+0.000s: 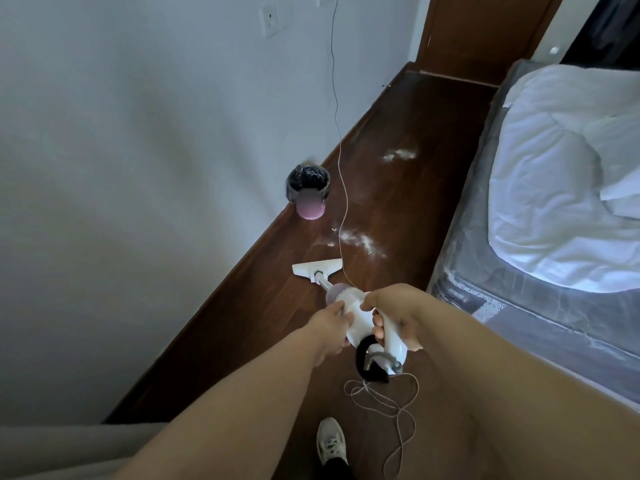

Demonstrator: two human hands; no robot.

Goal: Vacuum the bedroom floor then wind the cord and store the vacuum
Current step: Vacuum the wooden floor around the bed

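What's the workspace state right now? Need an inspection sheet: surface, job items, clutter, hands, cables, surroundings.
Surface: dark wood floor, narrow strip between wall and bed.
Job's things: white stick vacuum, floor head flat on the floor, short of the debris.
Clutter: white debris patch just ahead of the head; second debris patch farther on.
Hands: left hand holds the vacuum body; right hand grips the handle.
Cables: cord runs up the wall and out of view, crossing the near patch; loose cord loops near the shoe.
Surroundings: lined waste bin by the wall; bed on the right; wall outlet.
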